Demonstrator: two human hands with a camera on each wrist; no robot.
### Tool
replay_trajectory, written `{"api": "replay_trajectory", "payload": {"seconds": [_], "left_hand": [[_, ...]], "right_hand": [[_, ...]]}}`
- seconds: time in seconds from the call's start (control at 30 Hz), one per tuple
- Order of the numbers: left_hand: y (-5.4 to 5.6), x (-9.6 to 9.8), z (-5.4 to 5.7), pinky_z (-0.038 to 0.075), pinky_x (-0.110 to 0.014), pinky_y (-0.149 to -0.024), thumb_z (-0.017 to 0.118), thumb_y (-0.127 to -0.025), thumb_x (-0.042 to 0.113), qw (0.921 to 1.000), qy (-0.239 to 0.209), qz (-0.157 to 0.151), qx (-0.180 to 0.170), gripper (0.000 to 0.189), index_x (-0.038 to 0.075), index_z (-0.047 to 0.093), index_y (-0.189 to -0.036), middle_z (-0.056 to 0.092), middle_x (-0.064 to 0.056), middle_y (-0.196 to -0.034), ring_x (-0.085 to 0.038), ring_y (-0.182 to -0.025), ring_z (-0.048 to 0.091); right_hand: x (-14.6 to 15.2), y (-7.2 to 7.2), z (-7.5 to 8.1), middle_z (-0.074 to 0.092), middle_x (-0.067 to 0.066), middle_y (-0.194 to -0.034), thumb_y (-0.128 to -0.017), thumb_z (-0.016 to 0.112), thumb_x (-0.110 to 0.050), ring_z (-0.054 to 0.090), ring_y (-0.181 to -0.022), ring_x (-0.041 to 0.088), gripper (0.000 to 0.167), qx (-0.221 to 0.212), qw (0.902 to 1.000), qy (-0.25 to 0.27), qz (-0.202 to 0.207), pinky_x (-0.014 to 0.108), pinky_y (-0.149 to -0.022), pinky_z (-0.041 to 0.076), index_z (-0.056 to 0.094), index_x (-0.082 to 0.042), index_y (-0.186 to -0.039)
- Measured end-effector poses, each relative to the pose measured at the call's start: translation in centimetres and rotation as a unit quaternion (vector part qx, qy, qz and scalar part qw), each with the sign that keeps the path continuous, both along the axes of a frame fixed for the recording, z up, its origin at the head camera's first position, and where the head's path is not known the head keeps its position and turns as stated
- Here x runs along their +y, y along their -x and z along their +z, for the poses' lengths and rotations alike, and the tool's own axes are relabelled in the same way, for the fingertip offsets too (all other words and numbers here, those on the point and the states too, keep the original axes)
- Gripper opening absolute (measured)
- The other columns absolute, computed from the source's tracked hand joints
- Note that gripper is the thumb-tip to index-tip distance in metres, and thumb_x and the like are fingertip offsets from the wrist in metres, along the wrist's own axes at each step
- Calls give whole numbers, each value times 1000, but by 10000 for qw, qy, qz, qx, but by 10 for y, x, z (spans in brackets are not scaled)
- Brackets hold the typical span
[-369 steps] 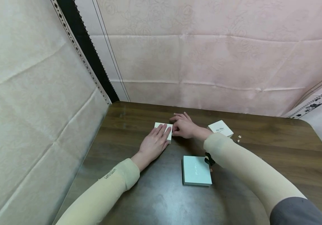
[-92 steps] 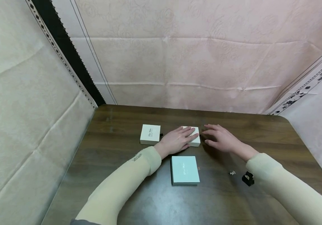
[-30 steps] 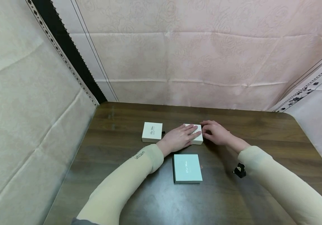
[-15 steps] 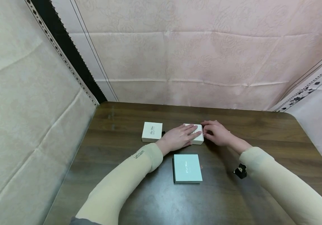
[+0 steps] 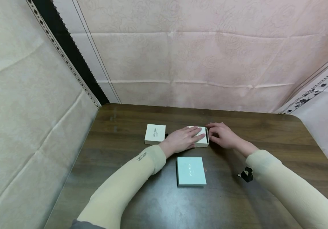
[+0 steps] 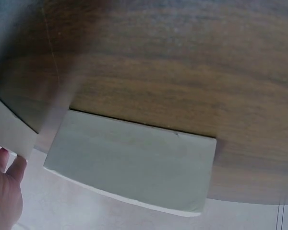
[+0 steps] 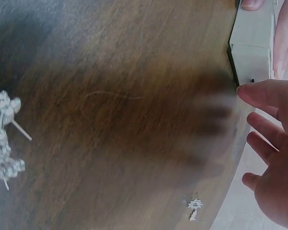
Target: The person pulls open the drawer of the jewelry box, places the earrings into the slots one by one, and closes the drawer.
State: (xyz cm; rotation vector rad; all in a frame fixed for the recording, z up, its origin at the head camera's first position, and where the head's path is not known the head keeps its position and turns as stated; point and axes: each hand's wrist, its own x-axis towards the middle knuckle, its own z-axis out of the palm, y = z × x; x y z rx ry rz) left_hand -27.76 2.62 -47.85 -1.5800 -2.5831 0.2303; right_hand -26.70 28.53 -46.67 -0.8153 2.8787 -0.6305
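Observation:
My left hand [image 5: 182,140] lies with straight fingers on top of a small white drawer box [image 5: 203,142] near the table's far side. At the box's right end, my right hand [image 5: 224,136] has thumb and forefinger together, pinching its pull tab; the inner tray shows as a narrow rim past the sleeve. In the right wrist view, the right thumb [image 7: 259,92] reaches the end of the box [image 7: 252,48], beside a small dark spot. The left hand's fingers partly cover the lid. A second white box [image 5: 155,133] with dark script stands to the left.
A mint-green flat box [image 5: 191,171] with pale lettering lies nearer on the wooden table [image 5: 141,178]. Sparkling earrings with thin posts [image 7: 4,136] lie toward the right, and a smaller sparkling piece [image 7: 195,205] appears farther off. A fabric curtain [image 5: 209,63] stands behind the table.
Long ago both hands worked on the left white box. Three seconds back my right hand was apart from the right box; now it pinches its end and shifts right, sliding the tray slightly out.

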Motion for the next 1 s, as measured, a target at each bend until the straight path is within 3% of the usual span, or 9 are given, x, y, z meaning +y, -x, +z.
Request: {"api": "replay_trajectory", "payload": {"seconds": [0.53, 1.0], "left_hand": [[1, 1, 3, 36, -37, -126, 48, -115, 42, 9998, 166, -95, -18, 62, 22, 30, -171, 31, -8, -175, -21, -162, 29], [2, 2, 3, 36, -36, -126, 48, -115, 43, 9998, 162, -117, 87, 61, 22, 32, -170, 33, -8, -174, -21, -161, 30]], "right_hand": [[11, -3, -1, 60, 32, -144, -99, 69, -1, 49, -138, 57, 23, 135, 9999, 26, 24, 78, -115, 30, 65, -16, -82], [19, -5, 6, 60, 32, -144, -98, 70, 1, 48, -141, 56, 24, 124, 9999, -65, -36, 73, -117, 32, 65, -15, -81]]}}
